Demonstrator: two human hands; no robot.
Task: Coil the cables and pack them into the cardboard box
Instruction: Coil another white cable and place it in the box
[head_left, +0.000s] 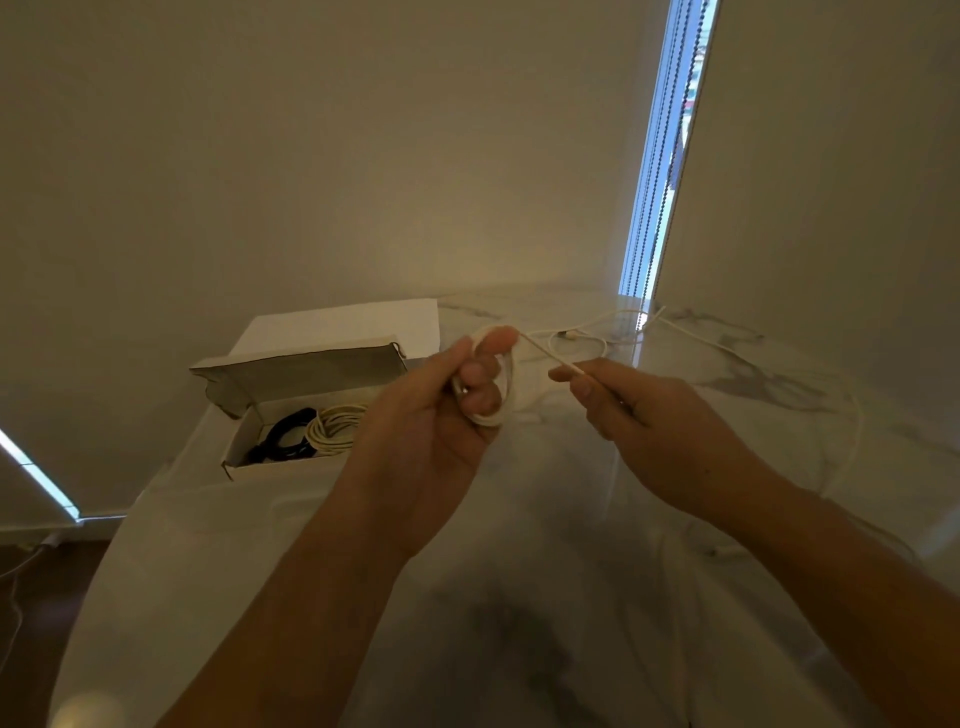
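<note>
The left hand (457, 395) is closed on small loops of a white cable (506, 387). The right hand (639, 410) pinches the loose part, and the rest trails over the marble table (519, 519). The cardboard box (291, 410) sits open just to the left with two coils inside. I think keeping each new loop the same size and the cable gently tight works best

A thin white cable (506, 384) is wound in a few loops, held upright above the worktop, with a taut strand running off to the right and slack trailing across the marble beyond. A white cardboard box (249, 441) stands open at the left, lid tilted back. Inside it, a black cable coil (280, 434) and a cream cable coil (335, 423) are laid side by side, touching.
</note>
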